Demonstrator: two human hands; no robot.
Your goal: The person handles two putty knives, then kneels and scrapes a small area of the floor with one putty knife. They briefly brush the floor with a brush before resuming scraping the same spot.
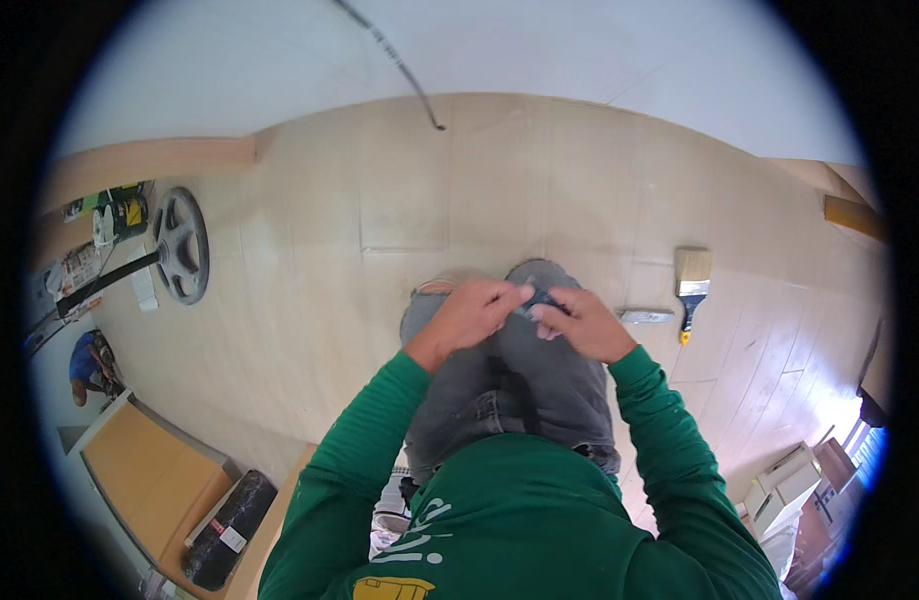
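My left hand (478, 311) is raised over my knees, its thumb and forefinger pinched together at a small thing too blurred to name. Just right of it, my right hand (579, 319) has its fingers curled, also near something small; what it holds does not show clearly. Both hands are close together above my grey jeans (512, 375). To the right on the pale plank floor (399, 195) lies a small grey-white utility knife or similar tool (645, 316). Beside that is a wide paintbrush (692, 289) with pale bristles and a dark handle with a yellow end.
A black cable (399, 64) hangs from the white wall ahead. At left stand a grey round wheel-like base (180, 246) on a black pole and a dark roll or container (129, 217). Another person (88, 367) is at far left. Wooden panels (156, 465) stand lower left, white boxes (786, 491) lower right.
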